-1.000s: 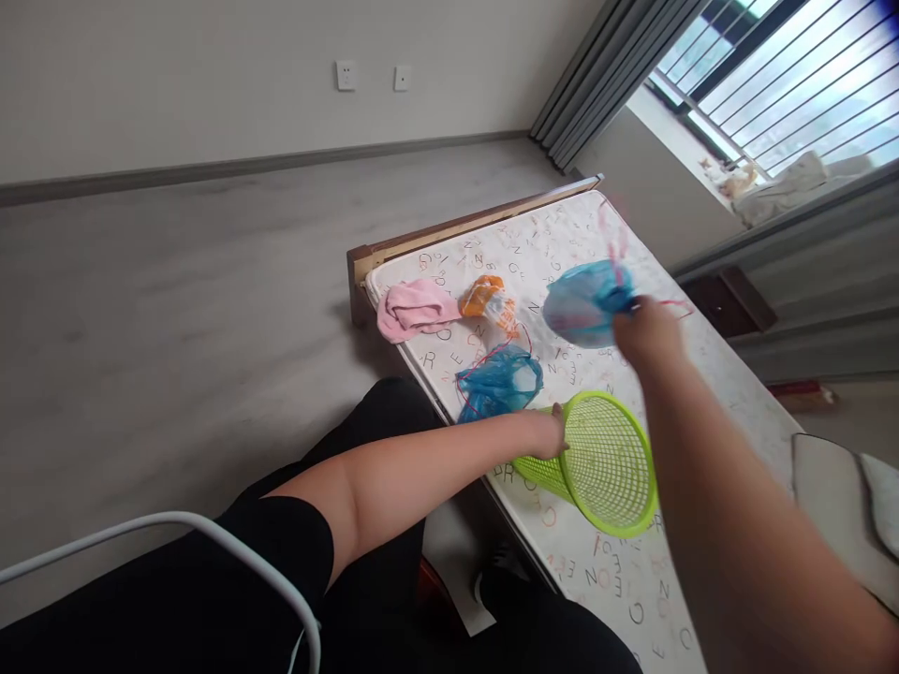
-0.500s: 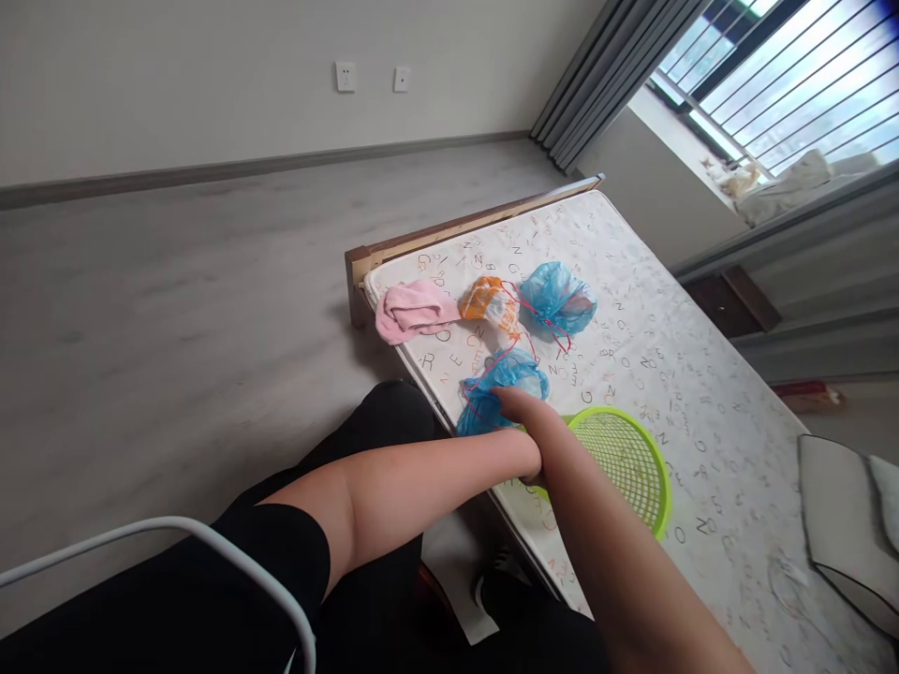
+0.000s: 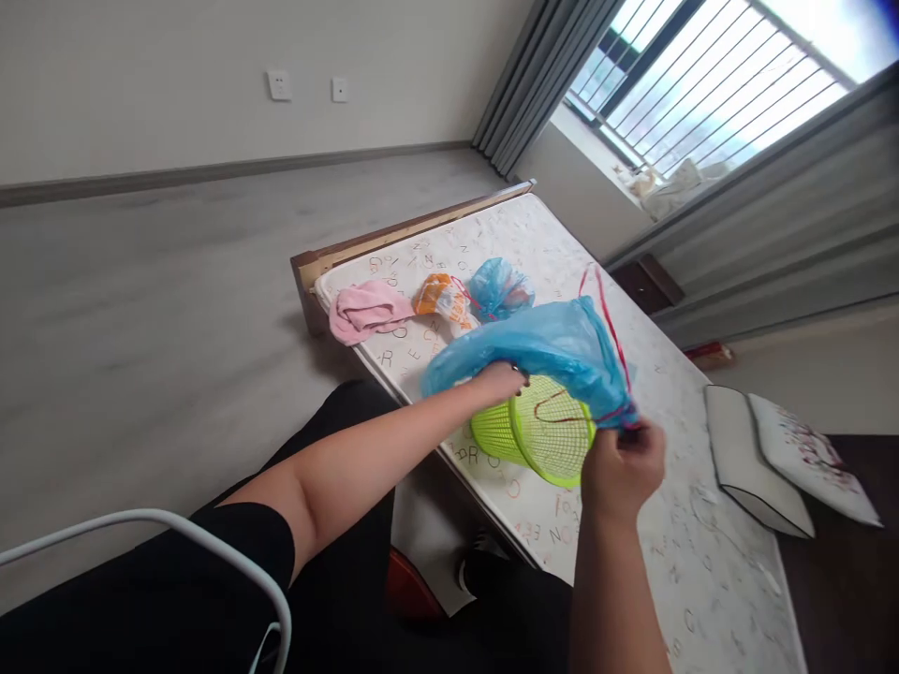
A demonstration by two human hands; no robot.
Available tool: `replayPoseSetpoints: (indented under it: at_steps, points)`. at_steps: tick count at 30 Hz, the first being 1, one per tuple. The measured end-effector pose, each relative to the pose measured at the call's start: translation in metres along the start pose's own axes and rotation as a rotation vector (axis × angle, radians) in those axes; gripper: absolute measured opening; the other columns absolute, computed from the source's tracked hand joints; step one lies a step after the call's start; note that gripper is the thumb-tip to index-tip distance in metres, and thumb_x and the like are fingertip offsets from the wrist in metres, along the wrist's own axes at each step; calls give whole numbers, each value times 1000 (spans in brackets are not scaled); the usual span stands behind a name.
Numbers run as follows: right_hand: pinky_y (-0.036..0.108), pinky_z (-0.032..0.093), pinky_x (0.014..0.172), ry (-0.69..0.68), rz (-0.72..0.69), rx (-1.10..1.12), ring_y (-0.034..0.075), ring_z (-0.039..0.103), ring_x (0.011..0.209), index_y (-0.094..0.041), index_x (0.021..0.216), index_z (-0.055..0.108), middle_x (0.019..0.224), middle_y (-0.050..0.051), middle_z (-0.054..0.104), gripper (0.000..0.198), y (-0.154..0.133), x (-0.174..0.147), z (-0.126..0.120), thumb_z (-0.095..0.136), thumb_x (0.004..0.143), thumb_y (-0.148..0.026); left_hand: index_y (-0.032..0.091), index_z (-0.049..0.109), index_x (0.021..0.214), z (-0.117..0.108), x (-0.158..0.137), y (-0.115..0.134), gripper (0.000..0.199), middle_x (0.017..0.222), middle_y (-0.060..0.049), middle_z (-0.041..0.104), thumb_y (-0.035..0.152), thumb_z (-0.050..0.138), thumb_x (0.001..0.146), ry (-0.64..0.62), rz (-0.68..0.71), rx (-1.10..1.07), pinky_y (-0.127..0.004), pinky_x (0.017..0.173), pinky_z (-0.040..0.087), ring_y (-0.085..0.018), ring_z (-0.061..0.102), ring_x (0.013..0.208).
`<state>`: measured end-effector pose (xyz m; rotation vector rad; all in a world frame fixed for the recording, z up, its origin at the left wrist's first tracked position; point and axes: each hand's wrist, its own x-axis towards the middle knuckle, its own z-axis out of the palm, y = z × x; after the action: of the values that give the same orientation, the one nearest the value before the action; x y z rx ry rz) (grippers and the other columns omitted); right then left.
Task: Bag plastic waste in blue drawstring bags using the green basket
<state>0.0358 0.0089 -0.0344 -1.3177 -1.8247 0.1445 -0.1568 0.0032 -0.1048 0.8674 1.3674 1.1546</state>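
A blue plastic bag (image 3: 540, 346) with red drawstrings arches over a lime-green mesh basket (image 3: 554, 440) lying on its side on the mattress. My right hand (image 3: 625, 468) grips the gathered edge of the bag, where a drawstring loops, to the right of the basket. My left hand (image 3: 504, 379) is closed, its fingers curled at the bag's lower edge just above the basket; what the fingertips touch is partly hidden. Behind the bag lie a second blue bag (image 3: 500, 288), tied and filled, an orange-and-white plastic bag (image 3: 444, 300) and a pink cloth (image 3: 369, 311).
The lettered mattress (image 3: 653, 524) rests on a wooden bed frame (image 3: 421, 225). At the right lie pillows (image 3: 755, 459). A barred window (image 3: 702, 94) with grey curtains (image 3: 506, 84) stands beyond. A white cable-like tube (image 3: 231, 562) crosses the lower left.
My right hand has moved right, stretching the crumpled blue bag out over the basket. My left hand has risen from the basket's side to the bag. The view has turned rightward.
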Motion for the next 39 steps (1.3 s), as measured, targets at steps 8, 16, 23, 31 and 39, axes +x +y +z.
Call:
replayPoseSetpoints:
  at_steps: [8,16,23,31,39]
  points:
    - [55,50,104,-290,-78,19,31,63,117,-22,104,70,115,13,68,23,54,-89,-53,60,87,-33,16,66,121,22,0,17,77,106,-16,78,76,26,91,-177,-15,-735,-47,89,60,-29,73,99]
    - [53,50,107,-40,261,29,31,67,116,-22,112,74,120,12,72,30,71,-92,-101,61,92,-39,19,64,122,45,28,-7,44,126,-12,73,27,66,79,45,91,-87,-47,104,53,-32,65,122]
    - [52,51,108,362,437,90,33,68,121,-18,119,73,124,13,73,38,70,-68,-112,61,87,-35,17,58,126,53,13,0,48,160,-19,44,11,63,79,409,520,263,-49,124,33,-30,37,153]
    - [45,50,105,-159,280,214,26,68,111,-21,97,77,110,8,75,23,48,-60,-94,64,85,-35,25,74,95,85,-22,-20,22,86,-7,76,27,77,73,-390,406,641,-48,100,55,-32,73,101]
    - [45,50,103,-179,208,80,26,67,112,-22,99,78,112,9,73,25,54,-63,-82,56,89,-31,20,72,92,75,-19,5,17,114,-16,71,31,59,90,-97,505,626,-56,116,38,-37,59,125]
